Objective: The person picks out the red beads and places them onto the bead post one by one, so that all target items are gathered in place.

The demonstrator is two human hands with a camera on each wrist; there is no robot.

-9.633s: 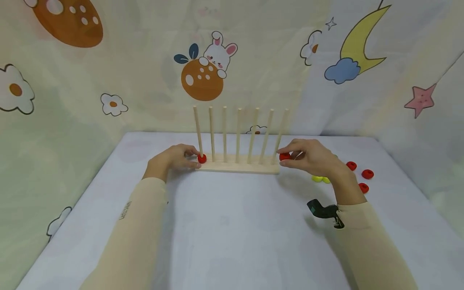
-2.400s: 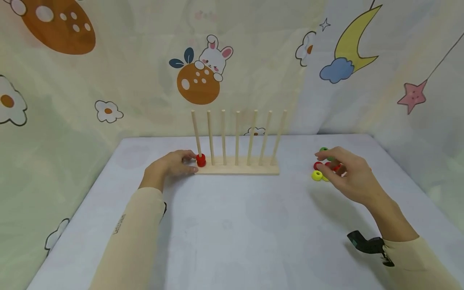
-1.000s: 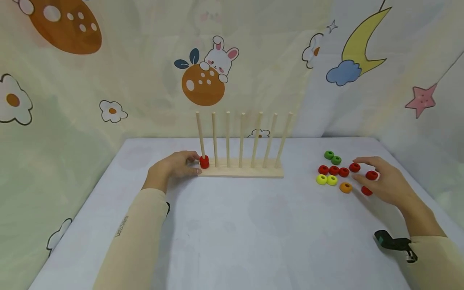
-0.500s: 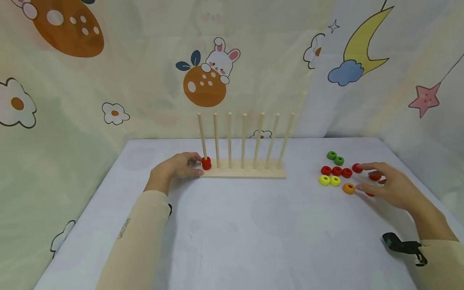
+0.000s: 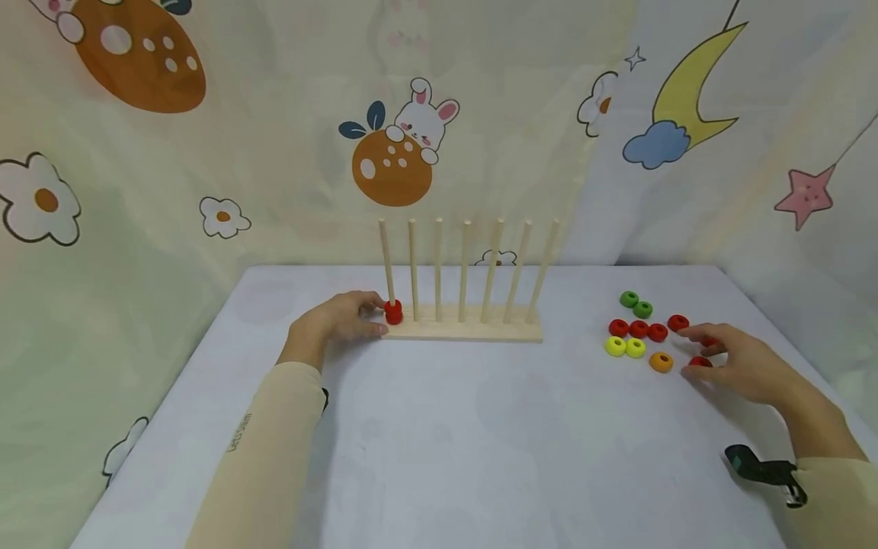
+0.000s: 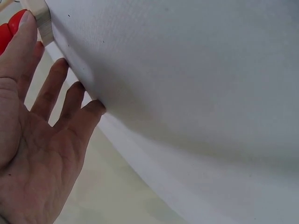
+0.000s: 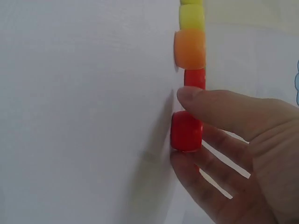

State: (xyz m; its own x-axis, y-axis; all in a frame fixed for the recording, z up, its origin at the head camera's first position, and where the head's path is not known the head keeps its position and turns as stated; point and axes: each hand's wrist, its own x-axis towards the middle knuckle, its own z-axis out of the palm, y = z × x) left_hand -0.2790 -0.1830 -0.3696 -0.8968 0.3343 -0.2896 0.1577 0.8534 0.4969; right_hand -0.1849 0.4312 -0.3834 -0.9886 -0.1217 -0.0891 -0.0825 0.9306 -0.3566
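Observation:
A pale wooden peg stand [image 5: 466, 331] with several upright pegs stands on the table. Two red beads [image 5: 393, 312] are stacked low on its leftmost peg. My left hand [image 5: 345, 316] holds the stand's left end between thumb and index finger; in the left wrist view the other fingers extend loosely. My right hand [image 5: 748, 366] reaches low over the loose beads at the right, thumb and fingers parted around a red bead [image 7: 187, 131]. In the right wrist view a fingertip is right at that bead, with a narrow gap at the thumb. Another red bead is partly hidden behind the fingers.
Loose beads lie left of my right hand: two green [image 5: 629, 299], several red [image 5: 639, 329], two yellow [image 5: 616, 347] and one orange [image 5: 661, 362]. A patterned cloth backdrop [image 5: 295, 175] rises behind the white table [image 5: 425, 442]. A black camera mount [image 5: 764, 469] sits on my right wrist.
A second red bead has joined the first on the leftmost peg. My right hand has moved from the stand to the loose beads, lately shifting toward the nearer red bead. My left hand stays put.

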